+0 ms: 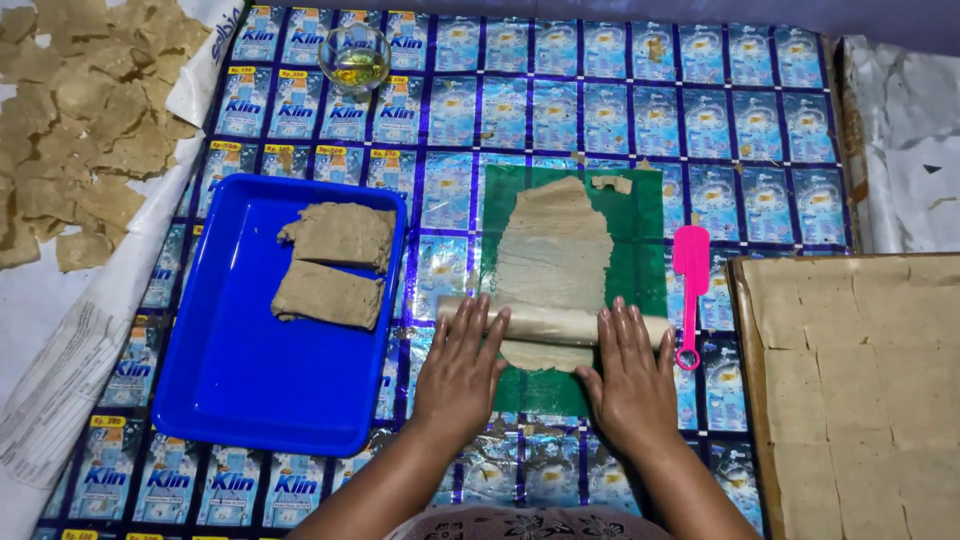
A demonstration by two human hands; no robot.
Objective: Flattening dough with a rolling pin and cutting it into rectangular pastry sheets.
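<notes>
Sachet-print mat (600,110): flat palms (460,365) (630,375) press rolling pin (545,322), grip released; blue tray (240,390) left.

Rolling pin (548,322) ends under both palms

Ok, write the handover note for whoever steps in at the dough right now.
Left hand and right hand: both flat on the rolling pin, palms down.
Pin lies across the near end of the dough sheet on the green mat.
Done: sheet is rolled thin and long; cut squares fill the tray on the right.
Left: two dough slabs wait in the blue tray. Pink cutter lies right of the mat.
</notes>
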